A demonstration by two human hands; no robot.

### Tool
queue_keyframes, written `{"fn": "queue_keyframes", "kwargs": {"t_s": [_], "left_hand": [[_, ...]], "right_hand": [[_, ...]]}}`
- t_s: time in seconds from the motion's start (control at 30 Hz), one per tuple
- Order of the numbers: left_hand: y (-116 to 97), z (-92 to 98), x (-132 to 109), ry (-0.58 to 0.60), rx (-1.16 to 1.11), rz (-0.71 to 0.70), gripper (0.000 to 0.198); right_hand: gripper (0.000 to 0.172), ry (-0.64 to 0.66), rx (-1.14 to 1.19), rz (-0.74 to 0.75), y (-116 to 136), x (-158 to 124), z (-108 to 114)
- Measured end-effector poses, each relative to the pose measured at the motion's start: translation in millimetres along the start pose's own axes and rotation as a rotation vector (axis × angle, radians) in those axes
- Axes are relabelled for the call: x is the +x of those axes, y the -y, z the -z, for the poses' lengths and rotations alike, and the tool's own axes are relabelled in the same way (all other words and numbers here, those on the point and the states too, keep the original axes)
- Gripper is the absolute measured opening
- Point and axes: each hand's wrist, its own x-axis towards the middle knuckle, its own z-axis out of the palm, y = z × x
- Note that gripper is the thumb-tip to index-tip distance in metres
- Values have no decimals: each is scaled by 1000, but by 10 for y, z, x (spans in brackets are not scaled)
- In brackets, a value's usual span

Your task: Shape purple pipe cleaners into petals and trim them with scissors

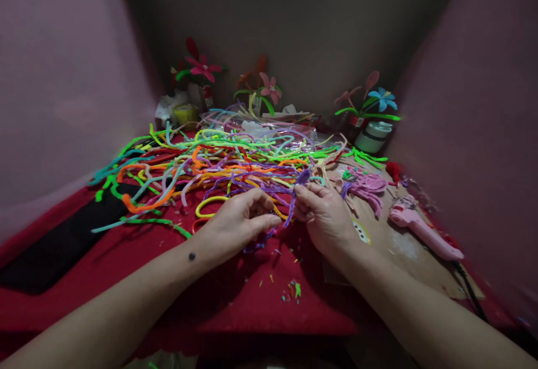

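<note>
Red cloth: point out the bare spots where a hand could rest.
Bare red cloth lies between the forearms, near the scraps, and beside the black strip. The pipe cleaners crowd the middle; cardboard holds the glue gun.

A worktop [235, 296] covered in red cloth carries the lot. A wide tangle of coloured pipe cleaners [218, 164] sprawls across its middle and far part. To the near left lies a flat black strip [63, 243]. On the right sits a sheet of brown cardboard [403, 245], with a pink glue gun [420, 227] and a bunch of pink pipe-cleaner pieces [367, 187] on it. Small coloured snippets [292, 289] dot the near cloth. Along the far edge stand pipe-cleaner flowers [269, 90] and a white jar [373, 136].
</note>
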Motion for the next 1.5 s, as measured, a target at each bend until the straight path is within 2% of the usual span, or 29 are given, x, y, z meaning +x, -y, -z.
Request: {"fn": "queue_keyframes", "kwargs": {"t_s": [0.23, 0.43, 0.57, 0.73, 0.83, 1.0, 1.1, 1.2, 1.37, 1.43, 1.5], "left_hand": [[63, -54, 75, 13, -192, 28, 19], [129, 1, 87, 83, -313, 67, 17], [133, 3, 82, 91, -322, 78, 19], [74, -29, 67, -42, -225, 34, 22], [68, -31, 68, -98, -87, -40, 19], [180, -13, 86, -285, 386, -406, 9], [243, -12, 77, -316, 607, -530, 12], [277, -19, 57, -311, 700, -574, 14], [298, -39, 44, -284, 741, -623, 17], [294, -54, 51, -289, 655, -558, 15], [285, -73, 60, -279, 518, -431, 13]], "right_hand": [[24, 124, 30, -143, -81, -127, -82], [26, 125, 69, -159, -52, -122, -64], [22, 157, 31, -155, -46, -121, -57], [22, 137, -46, -121, -63, -116, -57], [23, 135, -81, -130, -80, -121, -67], [17, 114, -142, -151, -109, -137, -72], [13, 94, -126, -165, -132, -135, -72], [9, 83, -48, -175, -148, -128, -92], [13, 63, -17, -193, -153, -124, -120], [15, 71, -69, -176, -152, -132, -106], [16, 77, -180, -144, -153, -148, -81]]}}
